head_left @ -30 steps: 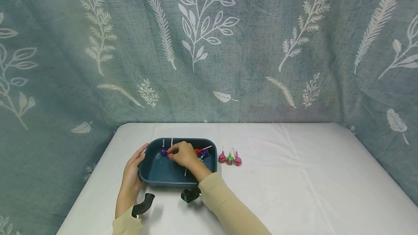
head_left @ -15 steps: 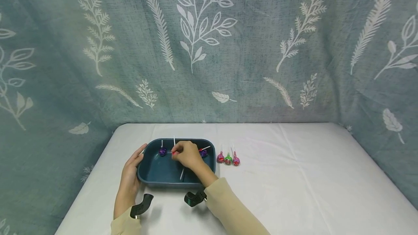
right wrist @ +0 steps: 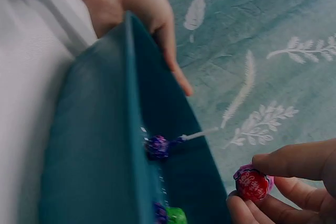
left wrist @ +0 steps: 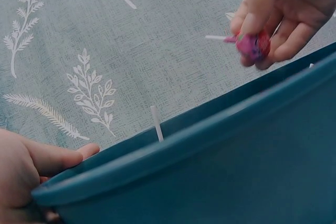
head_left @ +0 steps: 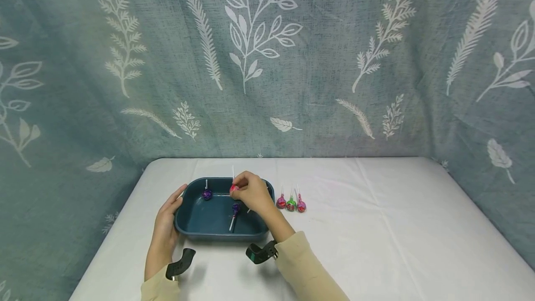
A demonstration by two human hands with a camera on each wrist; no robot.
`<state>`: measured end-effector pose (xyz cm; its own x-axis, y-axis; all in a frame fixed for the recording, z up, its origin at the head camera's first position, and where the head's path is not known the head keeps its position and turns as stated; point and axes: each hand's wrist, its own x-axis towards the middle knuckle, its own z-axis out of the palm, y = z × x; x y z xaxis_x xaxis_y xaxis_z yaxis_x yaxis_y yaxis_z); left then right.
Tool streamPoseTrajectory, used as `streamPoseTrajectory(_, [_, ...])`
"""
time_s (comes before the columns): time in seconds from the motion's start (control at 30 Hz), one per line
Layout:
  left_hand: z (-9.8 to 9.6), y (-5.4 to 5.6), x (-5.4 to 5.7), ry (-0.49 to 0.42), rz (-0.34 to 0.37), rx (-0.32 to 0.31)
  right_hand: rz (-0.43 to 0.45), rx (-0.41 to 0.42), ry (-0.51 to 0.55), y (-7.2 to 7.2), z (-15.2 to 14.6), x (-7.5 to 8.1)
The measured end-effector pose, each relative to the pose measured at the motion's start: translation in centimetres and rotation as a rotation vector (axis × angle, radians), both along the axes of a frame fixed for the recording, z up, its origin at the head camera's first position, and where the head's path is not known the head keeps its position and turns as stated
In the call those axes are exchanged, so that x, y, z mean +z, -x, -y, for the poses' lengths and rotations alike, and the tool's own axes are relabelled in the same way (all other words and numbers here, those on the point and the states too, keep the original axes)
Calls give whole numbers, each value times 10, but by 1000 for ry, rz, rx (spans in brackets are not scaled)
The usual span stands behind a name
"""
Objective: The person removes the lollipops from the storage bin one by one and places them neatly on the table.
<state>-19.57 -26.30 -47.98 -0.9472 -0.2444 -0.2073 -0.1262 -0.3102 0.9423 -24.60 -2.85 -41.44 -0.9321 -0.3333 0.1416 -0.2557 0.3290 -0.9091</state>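
holding a lollipop above the tray

the right hand pinches it over the back edge; the left hand lies straight-fingered along the left edge. likely best: brace the tray, pinch lightly, carry it high.

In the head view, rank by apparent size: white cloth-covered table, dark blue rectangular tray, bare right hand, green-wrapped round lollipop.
Largest to smallest:
1. White cloth-covered table
2. Dark blue rectangular tray
3. Bare right hand
4. Green-wrapped round lollipop

High, distant head view forward and down; low, close, tilted wrist views across the same blue tray
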Motion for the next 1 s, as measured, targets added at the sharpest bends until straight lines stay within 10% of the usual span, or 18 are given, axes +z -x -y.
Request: streamPoseTrajectory(1.0, [-1,1,-1,18,15,14,175,-276,295,-15,-100,9])
